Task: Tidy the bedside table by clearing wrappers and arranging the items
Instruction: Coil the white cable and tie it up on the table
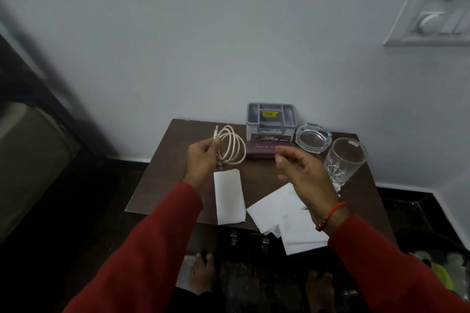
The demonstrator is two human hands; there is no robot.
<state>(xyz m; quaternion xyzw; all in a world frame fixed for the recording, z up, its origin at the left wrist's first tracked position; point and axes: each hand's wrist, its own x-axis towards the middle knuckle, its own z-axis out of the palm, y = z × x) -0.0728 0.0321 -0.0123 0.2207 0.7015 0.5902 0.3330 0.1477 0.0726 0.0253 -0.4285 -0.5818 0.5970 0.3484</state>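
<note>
My left hand (202, 160) holds a coiled white cable (232, 146) above the back left part of the dark wooden bedside table (157, 175). Its plug end sticks up above my fingers. My right hand (301, 173) hovers open over the table's middle, holding nothing. A folded white tissue (229, 198) lies flat below the cable. More white tissues (284, 213) overlap at the front edge, partly under my right wrist. A grey plastic organiser box (270, 119) stands at the back against the wall, with a purple case (260, 150) in front of it.
A clear glass ashtray (314, 138) sits at the back right, and a drinking glass (343, 160) stands just right of my right hand. A bin with green and white rubbish (442, 272) is on the floor at the right. A bed edge (30, 155) lies to the left.
</note>
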